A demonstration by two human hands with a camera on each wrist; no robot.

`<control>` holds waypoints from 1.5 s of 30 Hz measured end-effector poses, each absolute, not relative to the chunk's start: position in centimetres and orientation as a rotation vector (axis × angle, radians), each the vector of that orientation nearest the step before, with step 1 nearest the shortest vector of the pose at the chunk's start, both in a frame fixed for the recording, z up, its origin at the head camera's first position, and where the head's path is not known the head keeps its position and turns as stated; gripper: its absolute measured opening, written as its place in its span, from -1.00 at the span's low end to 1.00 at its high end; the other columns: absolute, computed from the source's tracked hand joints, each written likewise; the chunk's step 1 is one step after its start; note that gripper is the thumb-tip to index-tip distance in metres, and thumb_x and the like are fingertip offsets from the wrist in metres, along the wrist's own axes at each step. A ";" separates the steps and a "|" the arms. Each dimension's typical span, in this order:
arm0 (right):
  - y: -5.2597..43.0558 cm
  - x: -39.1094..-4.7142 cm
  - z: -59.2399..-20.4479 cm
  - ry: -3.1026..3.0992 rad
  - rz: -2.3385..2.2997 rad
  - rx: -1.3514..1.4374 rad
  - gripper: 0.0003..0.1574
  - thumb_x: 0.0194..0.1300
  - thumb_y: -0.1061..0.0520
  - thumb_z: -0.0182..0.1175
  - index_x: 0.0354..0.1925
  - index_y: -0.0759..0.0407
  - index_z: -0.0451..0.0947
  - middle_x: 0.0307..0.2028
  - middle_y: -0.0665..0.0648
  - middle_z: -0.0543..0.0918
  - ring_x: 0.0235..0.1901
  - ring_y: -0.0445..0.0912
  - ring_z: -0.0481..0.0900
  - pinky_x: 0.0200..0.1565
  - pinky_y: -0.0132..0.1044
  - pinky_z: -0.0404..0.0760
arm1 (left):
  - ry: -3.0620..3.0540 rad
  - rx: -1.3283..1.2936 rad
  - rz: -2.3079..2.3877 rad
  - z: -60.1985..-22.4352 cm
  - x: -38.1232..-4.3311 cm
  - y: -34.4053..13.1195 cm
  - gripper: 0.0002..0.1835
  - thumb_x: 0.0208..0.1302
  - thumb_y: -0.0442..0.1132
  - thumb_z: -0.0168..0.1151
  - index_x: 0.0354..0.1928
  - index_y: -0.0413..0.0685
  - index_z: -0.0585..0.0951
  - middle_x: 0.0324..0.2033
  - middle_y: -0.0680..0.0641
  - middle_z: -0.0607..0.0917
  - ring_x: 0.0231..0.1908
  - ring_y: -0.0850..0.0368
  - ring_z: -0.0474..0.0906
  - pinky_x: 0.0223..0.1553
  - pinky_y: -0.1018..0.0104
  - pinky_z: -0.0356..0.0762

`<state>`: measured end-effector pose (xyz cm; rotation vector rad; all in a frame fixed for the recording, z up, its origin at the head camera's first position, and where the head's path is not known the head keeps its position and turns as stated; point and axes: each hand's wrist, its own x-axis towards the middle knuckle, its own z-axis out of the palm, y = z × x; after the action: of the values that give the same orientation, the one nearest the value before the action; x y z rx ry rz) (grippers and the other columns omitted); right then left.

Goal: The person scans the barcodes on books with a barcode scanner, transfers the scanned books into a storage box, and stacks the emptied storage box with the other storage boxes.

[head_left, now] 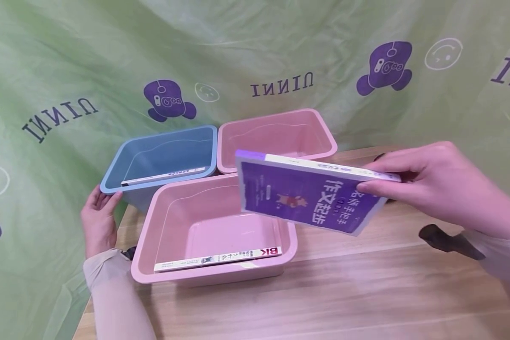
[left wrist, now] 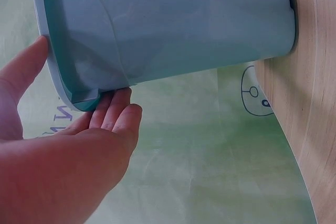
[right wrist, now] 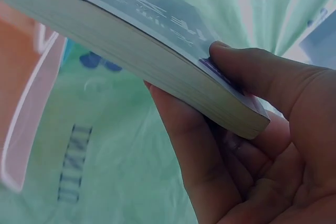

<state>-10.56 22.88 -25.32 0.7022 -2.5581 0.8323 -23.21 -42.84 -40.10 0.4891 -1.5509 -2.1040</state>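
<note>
My right hand (head_left: 442, 189) pinches a purple book (head_left: 297, 193) by one end, thumb on the cover and fingers beneath. The book is raised and tilted over the right side of the front pink bin (head_left: 214, 208). In the right wrist view its page edges (right wrist: 131, 45) face the camera. My left hand (head_left: 99, 222) grips the rim corner of the blue bin (head_left: 170, 153); in the left wrist view the thumb lies on the rim and the fingers touch below it. One thin book (head_left: 163, 176) stands in the blue bin, another (head_left: 218, 259) in the front pink bin.
A second pink bin (head_left: 272, 134) stands behind, beside the blue one. All three bins sit close together on a wooden table (head_left: 365, 293). A green printed curtain (head_left: 255, 38) hangs behind and on the left. A dark strap (head_left: 450, 242) is at my right wrist.
</note>
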 end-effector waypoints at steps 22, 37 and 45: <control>30.5 -6.9 -30.6 -2.659 0.947 0.008 -0.53 0.30 0.09 0.67 -0.14 -0.59 0.81 -0.47 -0.70 0.66 -0.61 -0.34 0.49 -0.57 -0.34 0.21 | -1.511 0.495 -2.133 -40.0 -23.4 -42.7 -0.10 0.34 -0.57 0.51 0.68 -0.17 0.39 0.28 0.00 0.68 0.32 0.15 0.59 0.10 0.68 0.72; 31.3 -7.5 -33.7 -2.912 0.716 -0.007 -0.43 0.43 -0.18 0.56 0.06 0.29 0.87 -0.50 0.08 0.87 -0.54 -0.33 0.40 -0.48 -0.36 0.27 | -1.478 0.470 -2.140 -40.0 -23.2 -42.6 -0.12 0.35 -0.61 0.48 0.67 -0.21 0.38 0.30 -0.05 0.66 0.35 0.11 0.58 0.10 0.67 0.73; 31.6 -7.6 -34.0 -2.965 0.731 -0.059 -0.37 0.49 -0.22 0.50 0.07 0.33 0.86 -0.50 0.02 0.86 -0.51 -0.37 0.47 -0.44 -0.38 0.32 | -1.506 0.480 -2.125 -40.0 -23.2 -42.7 -0.11 0.35 -0.59 0.50 0.68 -0.18 0.39 0.30 -0.03 0.66 0.34 0.13 0.58 0.09 0.68 0.73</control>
<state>-7.60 31.56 -34.01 -0.0594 -2.9648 0.7311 -23.19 -42.69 -40.02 0.4799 -1.5064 -2.1250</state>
